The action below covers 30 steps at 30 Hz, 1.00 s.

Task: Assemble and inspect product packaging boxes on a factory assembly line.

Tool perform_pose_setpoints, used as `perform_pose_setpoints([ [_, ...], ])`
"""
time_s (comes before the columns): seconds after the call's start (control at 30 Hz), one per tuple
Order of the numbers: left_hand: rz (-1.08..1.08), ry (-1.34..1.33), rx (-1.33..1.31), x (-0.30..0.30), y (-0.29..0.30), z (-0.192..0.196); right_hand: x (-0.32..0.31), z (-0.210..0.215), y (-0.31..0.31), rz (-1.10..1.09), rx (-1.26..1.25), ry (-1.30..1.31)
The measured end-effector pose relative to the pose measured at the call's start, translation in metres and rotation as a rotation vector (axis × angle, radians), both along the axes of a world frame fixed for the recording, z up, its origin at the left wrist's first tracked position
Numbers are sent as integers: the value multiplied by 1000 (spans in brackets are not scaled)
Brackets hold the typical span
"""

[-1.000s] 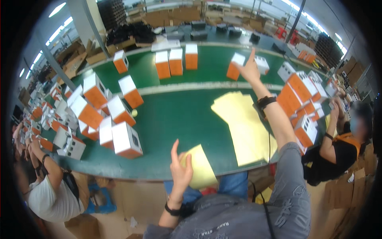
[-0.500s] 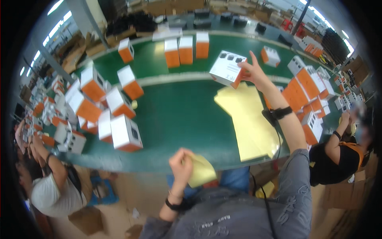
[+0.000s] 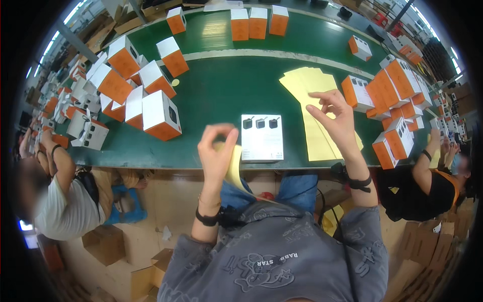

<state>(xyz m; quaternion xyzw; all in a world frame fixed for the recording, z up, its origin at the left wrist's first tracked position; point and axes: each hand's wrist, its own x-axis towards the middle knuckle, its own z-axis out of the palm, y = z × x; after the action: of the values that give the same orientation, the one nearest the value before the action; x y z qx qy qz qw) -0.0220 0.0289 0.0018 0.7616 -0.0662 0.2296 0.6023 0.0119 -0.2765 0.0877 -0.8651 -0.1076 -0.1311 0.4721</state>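
While the L hand point(image 3: 215, 150) in the head view is closed on a yellow sheet point(image 3: 233, 170) that curves down twd the lap, the R hand point(image 3: 334, 117) is open, thumb & fingertips apart, above a pile of yellow sheets point(image 3: 322, 143); can't tell if it touches them. Btwn the hands, at the near edge of the green table point(image 3: 206, 95), sits a white box point(image 3: 262, 140), printed face up: three little dark device pics in a row near the top, then lines of tiny grey text (too small to read from here). Pale lettering runs across the grey shirt point(image 3: 236, 239). A bunch of white-and-orange boxes point(image 3: 161, 118) stands to the left, the nearest w/ a dark pic on its side.
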Motion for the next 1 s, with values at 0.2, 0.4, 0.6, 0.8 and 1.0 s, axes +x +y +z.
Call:
perform_pose_setpoints([
  [0.2, -395, 458, -256, 31, -25, 11, -14, 7, 6, 285, 741, 570],
  [0.4, -401, 461, -277, 4, -37, 12, -15, -5, 30, 282, 569, 323],
  [0.6, -270, 330, -243, 3, -44, -7, -9, 0, 36, 211, 250, 251],
  [0.8, -293, 341, -351, -2, -43, -9, 7, -13, 40, 261, 130, 138],
  [1.0, -280, 363, -294, 0, -44, -9, 15, -6, 44, 328, 179, 258],
])
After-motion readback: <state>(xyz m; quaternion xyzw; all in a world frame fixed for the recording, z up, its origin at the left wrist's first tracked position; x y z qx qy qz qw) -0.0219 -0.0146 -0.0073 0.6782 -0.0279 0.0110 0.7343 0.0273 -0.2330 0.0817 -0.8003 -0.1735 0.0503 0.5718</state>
